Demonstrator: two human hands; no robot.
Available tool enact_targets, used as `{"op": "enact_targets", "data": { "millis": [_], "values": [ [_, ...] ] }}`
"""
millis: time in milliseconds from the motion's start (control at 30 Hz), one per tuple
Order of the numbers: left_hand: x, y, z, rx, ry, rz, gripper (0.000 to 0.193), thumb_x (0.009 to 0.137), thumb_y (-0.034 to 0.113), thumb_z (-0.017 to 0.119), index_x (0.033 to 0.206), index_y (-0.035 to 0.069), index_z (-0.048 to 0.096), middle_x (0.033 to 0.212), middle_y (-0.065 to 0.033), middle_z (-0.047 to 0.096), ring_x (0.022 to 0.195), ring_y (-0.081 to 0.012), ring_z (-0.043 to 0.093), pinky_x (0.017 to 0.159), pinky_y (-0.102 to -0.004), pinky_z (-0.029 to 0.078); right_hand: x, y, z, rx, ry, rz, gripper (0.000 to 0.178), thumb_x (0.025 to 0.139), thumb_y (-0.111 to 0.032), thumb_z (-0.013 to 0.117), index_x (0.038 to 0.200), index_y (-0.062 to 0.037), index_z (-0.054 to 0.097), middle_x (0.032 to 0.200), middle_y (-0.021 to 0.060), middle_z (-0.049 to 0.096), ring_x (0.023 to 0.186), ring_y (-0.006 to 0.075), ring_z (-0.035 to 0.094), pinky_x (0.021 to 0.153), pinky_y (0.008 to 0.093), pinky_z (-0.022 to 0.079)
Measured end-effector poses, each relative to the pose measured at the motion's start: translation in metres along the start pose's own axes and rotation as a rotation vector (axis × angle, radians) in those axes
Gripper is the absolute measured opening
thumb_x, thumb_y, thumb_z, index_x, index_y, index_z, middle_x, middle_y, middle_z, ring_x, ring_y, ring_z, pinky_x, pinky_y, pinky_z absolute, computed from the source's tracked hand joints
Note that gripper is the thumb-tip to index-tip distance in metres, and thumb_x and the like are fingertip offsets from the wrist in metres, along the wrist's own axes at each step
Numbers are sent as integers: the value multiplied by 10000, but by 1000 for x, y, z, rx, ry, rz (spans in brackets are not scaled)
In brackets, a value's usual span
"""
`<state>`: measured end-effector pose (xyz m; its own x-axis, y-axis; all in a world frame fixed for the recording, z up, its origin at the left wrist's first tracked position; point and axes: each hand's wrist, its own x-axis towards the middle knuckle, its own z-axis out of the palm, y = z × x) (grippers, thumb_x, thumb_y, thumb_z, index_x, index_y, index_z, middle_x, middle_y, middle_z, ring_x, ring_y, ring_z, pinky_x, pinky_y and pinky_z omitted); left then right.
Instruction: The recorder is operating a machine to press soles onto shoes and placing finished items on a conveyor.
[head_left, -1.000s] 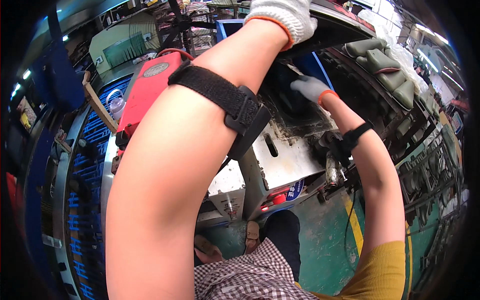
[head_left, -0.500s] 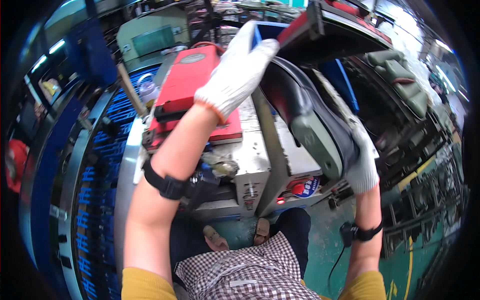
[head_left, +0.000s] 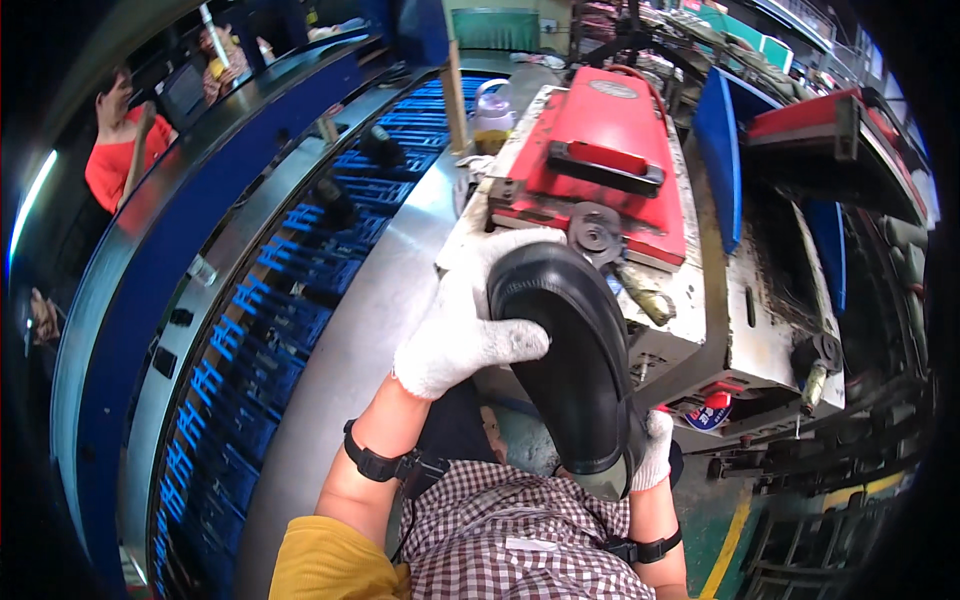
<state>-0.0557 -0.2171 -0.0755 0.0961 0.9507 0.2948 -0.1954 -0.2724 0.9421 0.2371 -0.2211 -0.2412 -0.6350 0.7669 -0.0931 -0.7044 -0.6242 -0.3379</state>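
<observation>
A black shoe upper (head_left: 565,370) stretched over a grey-green last is held in front of my body, its rounded toe pointing away from me. My left hand (head_left: 462,320), in a white knitted glove, grips it at the toe end, with the thumb laid across the dark face. At the heel end, my right hand (head_left: 655,455), also gloved, is closed round the side. The shoe hides most of its fingers. A bit of the pale green last (head_left: 600,485) shows below the heel.
A white machine with a red cover (head_left: 615,120) stands just beyond the shoe; a second red unit (head_left: 850,140) has its lid raised at right. On the left runs a conveyor with blue bars (head_left: 260,280). A person in red (head_left: 130,150) is across it. A bottle (head_left: 493,120) stands near the machine.
My hands have brought the shoe from the machine's open right side down and nearer to my body, turning its dark face up. My view has swung left.
</observation>
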Motion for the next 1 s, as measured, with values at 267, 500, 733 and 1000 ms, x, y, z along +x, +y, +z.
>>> {"op": "enact_targets", "data": {
  "millis": [267, 500, 733, 1000],
  "values": [
    [-49, -4, -26, -9, 161, 17, 973, 673, 231, 956, 1479, -31, 480, 1357, -119, 628, 1254, -207, 599, 1121, -370, 443, 21, 43, -15, 10, 68, 137, 766, 841, -259, 693, 1493, 68, 460, 1466, 215, 582, 1294, 357, 610, 1148, 455, 474],
    [-68, -20, -49, 89, 275, 181, 667, 833, 117, 838, 1417, -2, 537, 1360, -104, 607, 1260, -185, 569, 1112, -345, 445, 31, 63, -31, 1, 280, 267, 693, 961, -505, 561, 1447, -11, 538, 1404, 226, 625, 1164, 397, 677, 980, 537, 575],
    [-82, -61, -63, -515, 636, 210, 661, 1040, 170, 612, 1593, 54, 269, 1436, -118, 525, 1255, -191, 544, 1106, -345, 443, 33, 71, 26, -186, 165, 257, 865, 971, -704, 453, 1574, -86, 404, 1502, 213, 539, 1293, 410, 591, 1061, 542, 521],
    [-137, -60, -55, -754, 502, -94, 823, 879, 454, 799, 1493, 37, 443, 1393, -120, 598, 1260, -231, 610, 1120, -412, 491, 93, 99, 118, -1037, -163, 189, 804, 1029, -552, 526, 1612, -45, 301, 1542, 140, 475, 1375, 262, 502, 1080, 388, 437]
  ]
}}
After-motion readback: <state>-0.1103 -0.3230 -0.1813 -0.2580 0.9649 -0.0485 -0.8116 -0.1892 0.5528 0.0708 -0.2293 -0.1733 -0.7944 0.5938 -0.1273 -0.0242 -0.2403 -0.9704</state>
